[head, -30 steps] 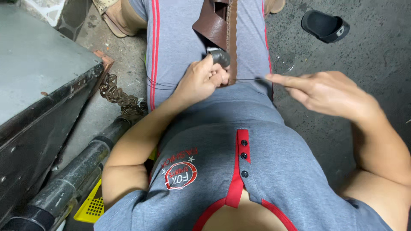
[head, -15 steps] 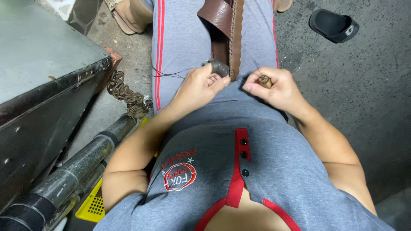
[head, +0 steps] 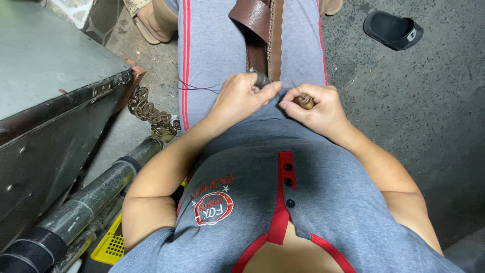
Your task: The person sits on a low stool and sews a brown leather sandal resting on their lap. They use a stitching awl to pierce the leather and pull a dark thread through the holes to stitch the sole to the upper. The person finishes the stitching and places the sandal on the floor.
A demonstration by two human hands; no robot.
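Drawn closer since before, left hand [head: 241, 97] gripping dark round tool [head: 261, 79], right hand [head: 317, 108] clenched on wooden handle [head: 305, 101], below brown leather piece [head: 260, 28].

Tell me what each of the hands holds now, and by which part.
Left hand pinches a small dark object beside the brown leather piece. Right hand grips a brown tool handle; its tip is hidden.

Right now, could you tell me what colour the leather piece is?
Brown leather piece, clearest in the head view.

A leather strap [head: 260, 30] lies on the lap, metal box [head: 50, 91] left, slipper [head: 393, 29] right.
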